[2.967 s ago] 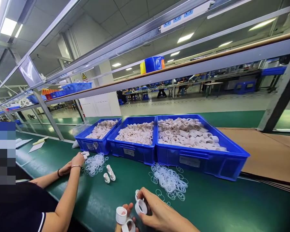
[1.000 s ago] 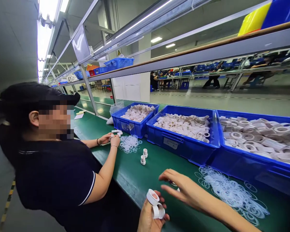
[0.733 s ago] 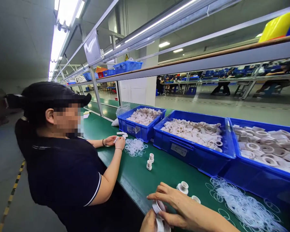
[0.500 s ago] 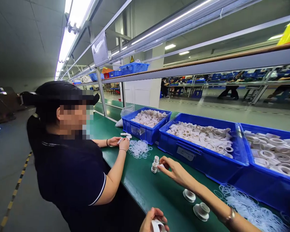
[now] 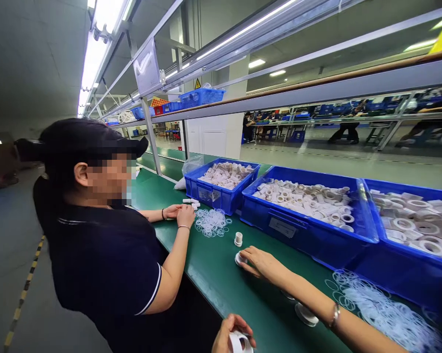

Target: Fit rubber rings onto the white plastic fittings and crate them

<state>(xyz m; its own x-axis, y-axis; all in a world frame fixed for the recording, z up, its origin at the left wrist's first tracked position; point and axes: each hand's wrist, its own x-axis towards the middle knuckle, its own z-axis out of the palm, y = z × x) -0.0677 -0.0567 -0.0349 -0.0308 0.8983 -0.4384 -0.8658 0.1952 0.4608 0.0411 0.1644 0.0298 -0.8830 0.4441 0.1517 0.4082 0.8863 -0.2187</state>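
My right hand (image 5: 259,264) reaches over the green table (image 5: 209,274), its fingers closed round a small white fitting (image 5: 240,258). Just beyond it stands another white fitting (image 5: 238,239), upright. At the bottom edge, my left hand (image 5: 230,333) holds a white ring-shaped part (image 5: 242,341). Under my right forearm a flanged white part (image 5: 307,315) shows partly, and the rim of a second one beside it is mostly hidden.
Blue bins (image 5: 309,206) of white fittings line the table's far side. Thin clear rings (image 5: 386,309) lie at right, more rings (image 5: 212,223) farther off. A person (image 5: 106,255) in dark clothing works at the left.
My right hand has moved slightly nearer and closed on a white fitting. Its forearm now covers more of the flanged parts. The view has shifted slightly.
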